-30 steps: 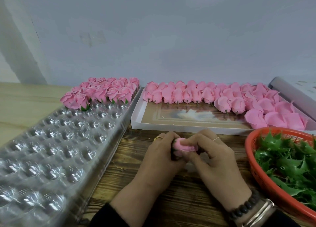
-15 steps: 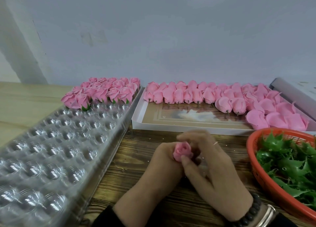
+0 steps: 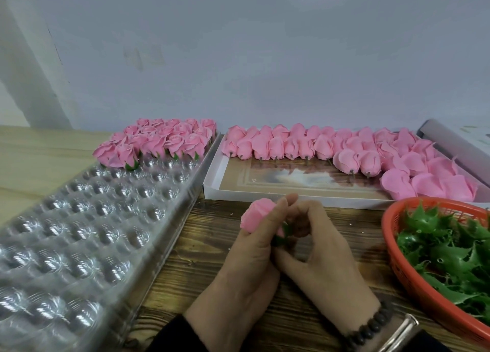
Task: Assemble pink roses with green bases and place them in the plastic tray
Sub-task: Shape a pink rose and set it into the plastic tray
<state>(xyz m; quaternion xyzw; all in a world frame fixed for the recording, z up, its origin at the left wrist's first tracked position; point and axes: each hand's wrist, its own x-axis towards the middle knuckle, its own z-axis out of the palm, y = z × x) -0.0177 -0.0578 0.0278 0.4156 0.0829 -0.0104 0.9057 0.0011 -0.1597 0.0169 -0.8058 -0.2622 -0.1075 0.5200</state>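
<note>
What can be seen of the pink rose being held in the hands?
The pink rose is a bud of layered, matte, foam-like petals, lying tilted with its top pointing up-left. A green base sits at its lower right end, mostly hidden. The left hand grips the bud, a finger lying across it; the right hand pinches at the base. It is held above the wooden table, in front of the white box.

The roses in the clear, dimpled plastic tray are pink with green bases. The loose rose heads are pink in a white box. An orange basket holds green bases. The bench is dark-grained brown wood.
</note>
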